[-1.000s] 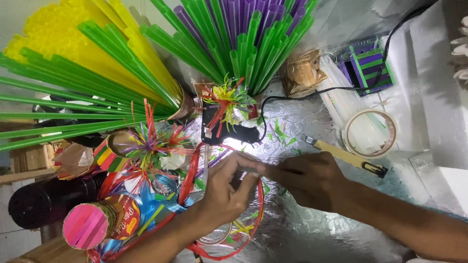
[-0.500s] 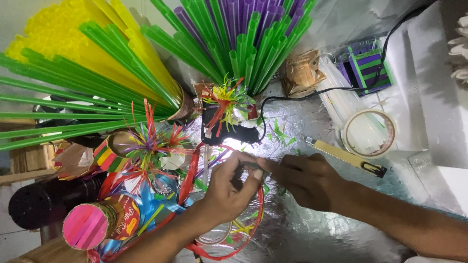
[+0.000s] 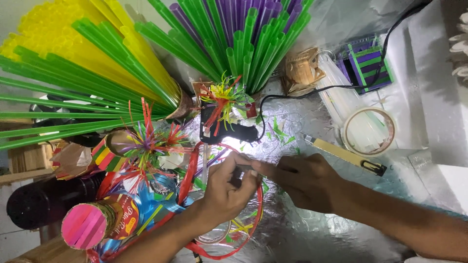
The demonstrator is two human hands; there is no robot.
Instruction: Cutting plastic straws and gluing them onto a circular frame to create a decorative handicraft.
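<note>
Together both hands, left hand [image 3: 226, 187] and right hand [image 3: 304, 180], pinch one small dark piece [image 3: 244, 168] over the shiny desk [image 3: 312, 234], tape roll [image 3: 369, 131] at two o'clock.

A bench [image 3: 312, 238] covered in crinkled silver foil

A bright glare is thrown on the foil near the bench's middle. White foam blocks [image 3: 438, 87] are set along its right edge, and wooden slats [image 3: 27, 158] are seen past its left edge.
</note>
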